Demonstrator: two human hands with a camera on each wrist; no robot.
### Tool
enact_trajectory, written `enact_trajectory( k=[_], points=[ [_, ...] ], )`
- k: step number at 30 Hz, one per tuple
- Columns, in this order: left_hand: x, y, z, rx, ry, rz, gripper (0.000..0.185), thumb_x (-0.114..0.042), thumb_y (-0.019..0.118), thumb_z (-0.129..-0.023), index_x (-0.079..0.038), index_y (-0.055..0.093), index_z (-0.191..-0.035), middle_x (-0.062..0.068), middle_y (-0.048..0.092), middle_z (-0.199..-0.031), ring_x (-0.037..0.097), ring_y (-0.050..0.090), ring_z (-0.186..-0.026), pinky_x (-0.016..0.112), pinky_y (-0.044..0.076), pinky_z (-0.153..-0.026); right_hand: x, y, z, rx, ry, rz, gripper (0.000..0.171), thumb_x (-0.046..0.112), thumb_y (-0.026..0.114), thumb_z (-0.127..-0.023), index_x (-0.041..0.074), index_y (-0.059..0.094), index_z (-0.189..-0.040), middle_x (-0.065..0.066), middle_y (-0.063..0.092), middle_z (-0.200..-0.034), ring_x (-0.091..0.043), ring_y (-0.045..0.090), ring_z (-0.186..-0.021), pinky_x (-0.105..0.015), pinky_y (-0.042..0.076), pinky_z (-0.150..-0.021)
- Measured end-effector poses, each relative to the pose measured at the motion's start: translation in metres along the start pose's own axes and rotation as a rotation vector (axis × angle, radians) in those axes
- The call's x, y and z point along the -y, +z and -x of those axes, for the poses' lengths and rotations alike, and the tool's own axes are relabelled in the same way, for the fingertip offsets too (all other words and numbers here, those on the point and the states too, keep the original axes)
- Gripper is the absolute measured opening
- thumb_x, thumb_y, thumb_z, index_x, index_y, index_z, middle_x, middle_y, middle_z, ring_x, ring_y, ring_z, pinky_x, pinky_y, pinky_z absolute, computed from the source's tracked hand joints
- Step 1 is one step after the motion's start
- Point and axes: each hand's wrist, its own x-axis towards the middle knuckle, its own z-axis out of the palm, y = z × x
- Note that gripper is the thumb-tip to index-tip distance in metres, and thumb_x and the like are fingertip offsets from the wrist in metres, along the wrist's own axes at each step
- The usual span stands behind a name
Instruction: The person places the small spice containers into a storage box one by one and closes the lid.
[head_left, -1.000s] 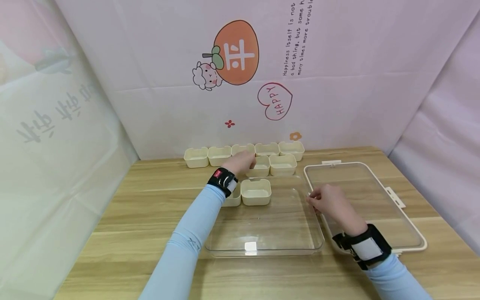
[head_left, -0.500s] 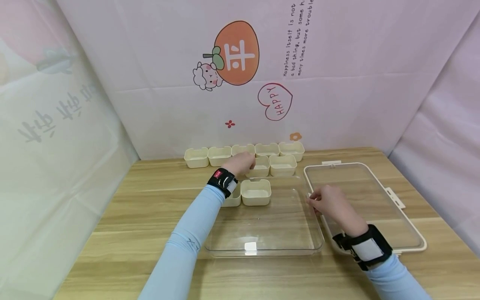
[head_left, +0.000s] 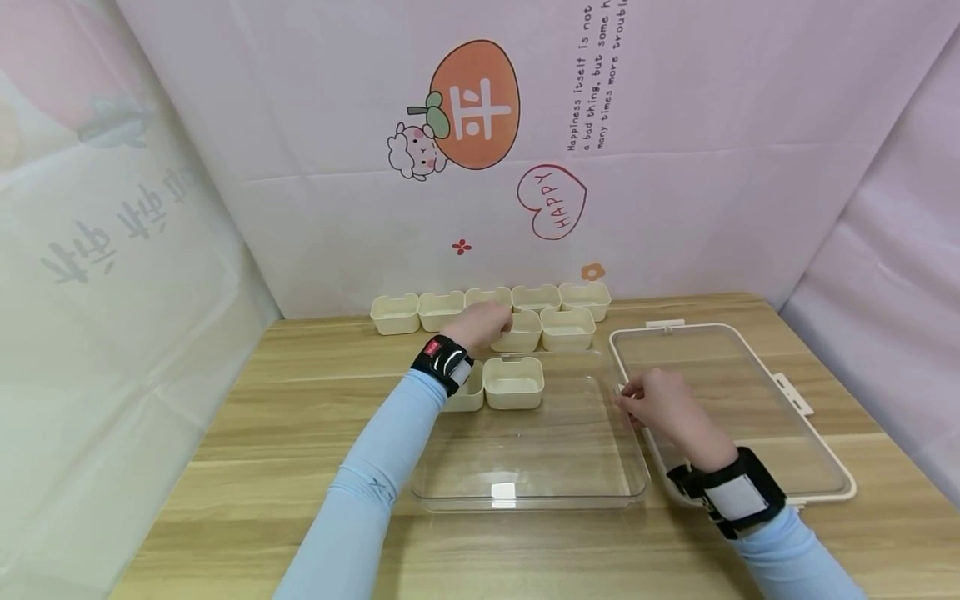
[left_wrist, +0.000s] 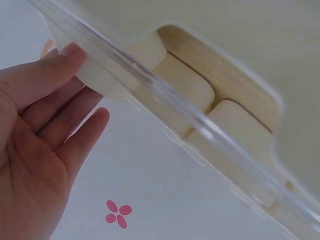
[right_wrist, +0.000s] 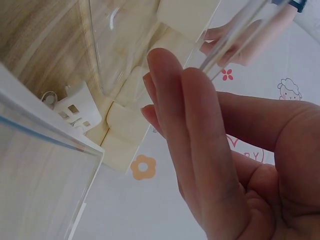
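A clear plastic tray [head_left: 525, 467] lies on the wooden table, with a cream bin [head_left: 513, 383] in its far left part and a second bin [head_left: 471, 398] half hidden by my wrist. My left hand [head_left: 486, 321] reaches past the tray's far rim and pinches the rim of another cream bin [left_wrist: 100, 80] between thumb and forefinger, the other fingers [left_wrist: 85, 135] hanging loose. My right hand [head_left: 626, 398] pinches the tray's right rim [right_wrist: 100, 65] with straight fingers [right_wrist: 175, 115] and thumb.
More cream bins stand behind the tray: a row [head_left: 536, 296] along the wall and two [head_left: 567, 327] nearer. A clear lid with a cream frame [head_left: 817, 433] lies to the right of the tray. Patterned sheets wall in the table.
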Motion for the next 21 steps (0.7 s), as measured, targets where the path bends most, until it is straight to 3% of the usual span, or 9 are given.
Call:
enact_trajectory(
  k=[6,13,21],
  points=[
    [-0.0020,-0.0012,0.0008,0.008,0.000,-0.007,0.038,0.015,0.043,-0.076,-0.016,0.023,-0.065,-0.002,0.017,-0.065,0.011,0.018,-0.058,0.022,0.017,-0.053,0.0009,-0.0015,0.0007,-0.012,-0.007,0.029,0.016,0.009,0.063,-0.086,-0.005,0.070,-0.089,-0.011,0.070,-0.071,-0.017,0.064,-0.056,-0.026,0.047,-0.052],
    [-0.0021,-0.0014,0.0016,-0.012,0.018,-0.057,0.029,0.011,0.047,-0.084,-0.013,0.042,-0.069,0.001,0.035,-0.069,0.012,0.032,-0.063,0.023,0.023,-0.056,0.0010,-0.0019,0.0009,-0.015,-0.015,0.043,0.015,0.009,0.063,-0.086,-0.004,0.071,-0.088,-0.010,0.069,-0.070,-0.017,0.064,-0.056,-0.027,0.045,-0.051],
    [-0.0001,-0.0046,0.0048,-0.045,0.035,-0.090,0.024,0.009,0.051,-0.085,-0.011,0.051,-0.072,0.000,0.042,-0.070,0.012,0.038,-0.066,0.023,0.027,-0.056,0.0003,-0.0033,0.0006,-0.006,-0.011,0.048,0.017,0.010,0.063,-0.087,-0.004,0.071,-0.089,-0.009,0.069,-0.070,-0.017,0.064,-0.056,-0.026,0.045,-0.052]
  ],
)
